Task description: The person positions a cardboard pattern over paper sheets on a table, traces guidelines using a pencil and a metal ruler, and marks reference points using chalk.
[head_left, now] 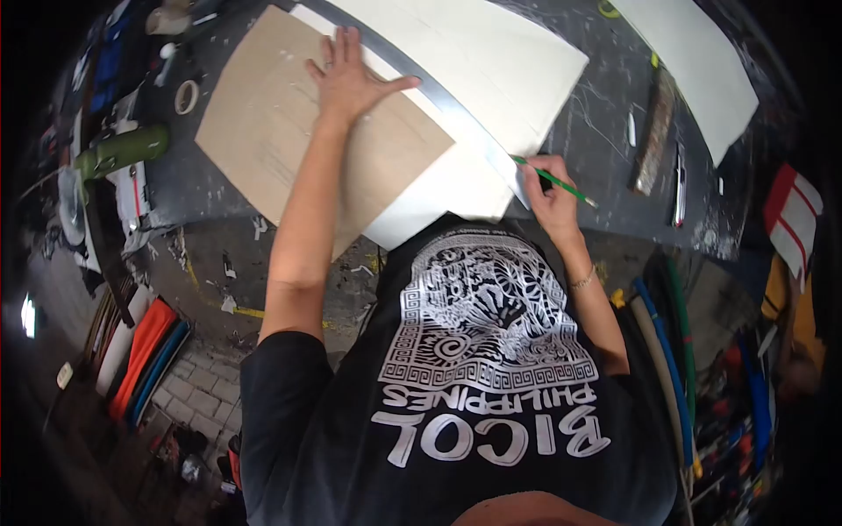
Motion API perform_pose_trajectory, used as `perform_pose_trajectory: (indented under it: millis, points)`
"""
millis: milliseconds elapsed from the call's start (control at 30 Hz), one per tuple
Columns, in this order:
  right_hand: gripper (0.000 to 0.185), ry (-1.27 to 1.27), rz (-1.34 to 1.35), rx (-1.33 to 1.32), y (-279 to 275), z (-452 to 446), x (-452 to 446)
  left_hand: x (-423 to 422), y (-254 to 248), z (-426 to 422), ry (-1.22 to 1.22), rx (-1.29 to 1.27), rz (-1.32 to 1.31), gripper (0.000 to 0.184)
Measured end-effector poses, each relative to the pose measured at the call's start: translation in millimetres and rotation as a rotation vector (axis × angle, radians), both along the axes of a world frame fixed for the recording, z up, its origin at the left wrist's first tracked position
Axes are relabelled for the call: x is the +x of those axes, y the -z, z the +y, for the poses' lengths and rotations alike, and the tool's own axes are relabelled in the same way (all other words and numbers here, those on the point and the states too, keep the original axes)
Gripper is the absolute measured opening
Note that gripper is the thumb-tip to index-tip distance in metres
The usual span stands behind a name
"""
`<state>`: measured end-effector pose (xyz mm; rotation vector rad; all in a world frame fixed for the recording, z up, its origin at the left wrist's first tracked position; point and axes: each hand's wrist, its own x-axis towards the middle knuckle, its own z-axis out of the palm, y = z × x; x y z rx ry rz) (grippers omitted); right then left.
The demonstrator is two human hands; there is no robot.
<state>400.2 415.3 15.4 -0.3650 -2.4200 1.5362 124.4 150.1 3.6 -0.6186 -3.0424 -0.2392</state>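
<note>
My left hand (351, 86) lies with its fingers spread on a brown sheet (254, 114), its thumb reaching the edge of a long metal ruler (438, 101). The ruler runs diagonally across white sheets (500, 61). In my right hand (553, 195) is a green pencil (570, 188), gripped between the fingers, with its tip at the ruler's lower right end. Part of a white sheet shows below the brown one, near the table's front edge.
A tape roll (186, 97) and a green bottle (127, 149) are at the left. At the right lie a worn bar (655, 131), a cutter (680, 188) and another white sheet (702, 70). Rolled materials (145, 359) stand below the table.
</note>
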Motion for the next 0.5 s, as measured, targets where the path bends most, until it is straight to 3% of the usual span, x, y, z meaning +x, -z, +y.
perform_pose_trajectory:
  millis: [333, 500]
  points:
    - [0.008, -0.036, -0.010, -0.059, -2.4, 5.0, 0.1, 2.1, -16.6, 5.8, -0.034, -0.020, -0.073, 0.160]
    - [0.001, 0.056, -0.051, -0.220, -8.6, 3.7, -8.4, 4.1, -23.1, 6.2, -0.049, 0.008, -0.111, 0.153]
